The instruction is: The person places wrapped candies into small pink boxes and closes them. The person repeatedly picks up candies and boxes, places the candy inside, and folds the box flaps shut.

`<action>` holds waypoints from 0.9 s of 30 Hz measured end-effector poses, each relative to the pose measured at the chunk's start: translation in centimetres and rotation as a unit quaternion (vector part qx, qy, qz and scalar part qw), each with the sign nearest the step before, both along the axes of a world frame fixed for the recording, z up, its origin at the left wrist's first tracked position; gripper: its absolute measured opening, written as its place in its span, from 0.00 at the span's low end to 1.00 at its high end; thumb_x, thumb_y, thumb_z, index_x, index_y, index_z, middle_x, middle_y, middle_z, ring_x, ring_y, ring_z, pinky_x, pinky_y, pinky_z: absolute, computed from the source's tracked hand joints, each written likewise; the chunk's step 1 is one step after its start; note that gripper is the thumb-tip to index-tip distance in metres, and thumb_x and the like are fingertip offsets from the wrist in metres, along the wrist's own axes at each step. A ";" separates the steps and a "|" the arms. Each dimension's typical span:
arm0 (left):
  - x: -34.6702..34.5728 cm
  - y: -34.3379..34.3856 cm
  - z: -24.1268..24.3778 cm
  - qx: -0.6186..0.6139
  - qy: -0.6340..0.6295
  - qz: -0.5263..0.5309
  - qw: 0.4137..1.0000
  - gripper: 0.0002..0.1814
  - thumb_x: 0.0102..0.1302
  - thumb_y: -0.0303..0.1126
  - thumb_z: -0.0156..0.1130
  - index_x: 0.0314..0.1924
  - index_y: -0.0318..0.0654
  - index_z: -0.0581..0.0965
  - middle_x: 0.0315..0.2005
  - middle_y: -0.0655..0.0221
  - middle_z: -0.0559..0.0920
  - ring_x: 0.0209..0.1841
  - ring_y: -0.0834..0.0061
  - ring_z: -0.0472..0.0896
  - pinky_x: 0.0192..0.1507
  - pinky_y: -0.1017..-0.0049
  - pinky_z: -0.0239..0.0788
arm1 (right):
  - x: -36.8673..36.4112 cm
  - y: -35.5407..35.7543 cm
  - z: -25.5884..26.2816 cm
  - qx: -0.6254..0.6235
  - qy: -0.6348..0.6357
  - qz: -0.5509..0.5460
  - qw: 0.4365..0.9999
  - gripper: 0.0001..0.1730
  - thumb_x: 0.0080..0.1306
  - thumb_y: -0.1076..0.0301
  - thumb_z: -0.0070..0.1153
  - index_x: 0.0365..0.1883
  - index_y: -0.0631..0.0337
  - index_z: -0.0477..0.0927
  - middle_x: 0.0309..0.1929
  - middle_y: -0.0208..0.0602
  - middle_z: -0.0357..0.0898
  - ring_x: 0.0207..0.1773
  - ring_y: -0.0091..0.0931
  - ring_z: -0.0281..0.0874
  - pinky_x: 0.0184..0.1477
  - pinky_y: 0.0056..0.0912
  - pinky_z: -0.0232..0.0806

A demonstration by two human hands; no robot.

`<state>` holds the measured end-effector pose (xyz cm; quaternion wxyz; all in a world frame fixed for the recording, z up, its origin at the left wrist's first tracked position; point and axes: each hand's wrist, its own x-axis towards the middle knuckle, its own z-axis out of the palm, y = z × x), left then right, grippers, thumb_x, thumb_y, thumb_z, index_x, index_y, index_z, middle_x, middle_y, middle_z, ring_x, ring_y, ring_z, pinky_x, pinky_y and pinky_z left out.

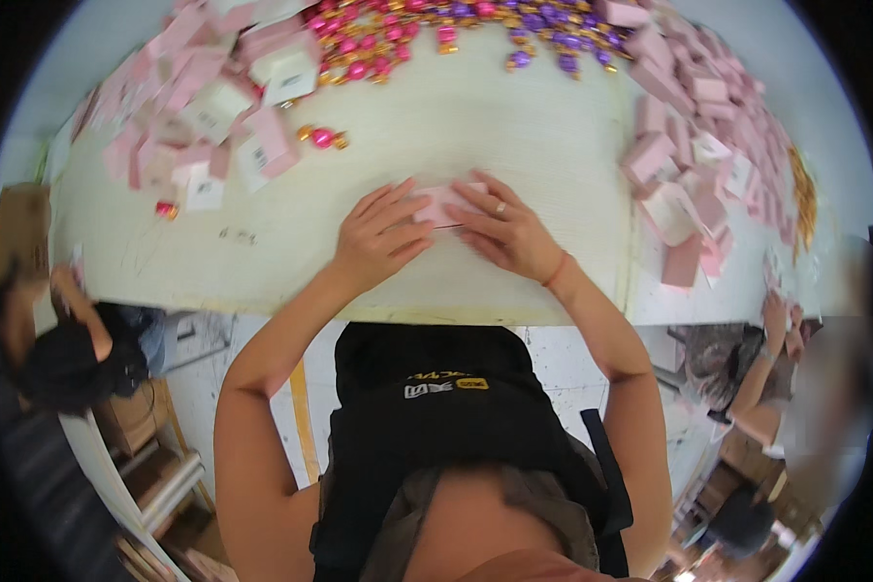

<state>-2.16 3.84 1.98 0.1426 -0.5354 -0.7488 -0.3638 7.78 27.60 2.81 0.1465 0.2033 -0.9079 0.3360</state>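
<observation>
A small pink cardboard box (436, 205) lies on the pale table in front of me, between my two hands. The fingertips of my left hand (380, 231) press on its left end. My right hand (513, 227), with a ring on one finger, has its fingers over the box's right end; they look slightly blurred. Parts of the box are hidden under the fingers. Beyond my left hand lies a single candy in pink and gold foil (323, 137), apart from the others.
Pink boxes (262, 145), some open, are heaped at left; more pink boxes (687, 174) pile up at right. Pink-foil candies (367, 47) and purple-foil candies (553, 29) cover the far side. Gold ties (804, 196) lie far right. People sit at both table ends.
</observation>
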 end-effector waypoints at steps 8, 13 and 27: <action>-0.2 0.2 0.1 0.078 -0.103 0.037 0.991 0.14 0.57 0.24 0.71 0.44 0.43 0.86 0.54 0.59 0.82 0.56 0.59 0.81 0.55 0.64 0.75 | 0.6 6.5 2.9 0.059 0.156 -0.307 0.937 0.37 0.57 0.67 0.68 0.67 0.49 0.74 0.70 0.37 0.69 0.70 0.42 0.65 0.65 0.53 0.58; -0.3 1.3 -0.2 0.074 -0.153 0.015 0.985 0.12 0.61 0.21 0.66 0.45 0.39 0.85 0.55 0.56 0.81 0.55 0.61 0.82 0.53 0.67 0.76 | 1.8 19.5 7.9 0.198 -0.047 -0.515 0.833 0.40 0.61 0.53 0.68 0.70 0.51 0.70 0.50 0.53 0.82 0.52 0.40 0.81 0.57 0.48 0.63; -4.5 7.1 -1.7 0.146 -0.454 0.033 0.879 0.30 0.69 0.27 0.65 0.68 0.34 0.65 0.56 0.57 0.79 0.56 0.66 0.81 0.60 0.68 0.70 | -4.1 -0.4 1.1 -0.004 0.070 0.022 0.997 0.22 0.58 0.81 0.60 0.51 0.56 0.75 0.49 0.40 0.78 0.54 0.41 0.75 0.57 0.42 0.68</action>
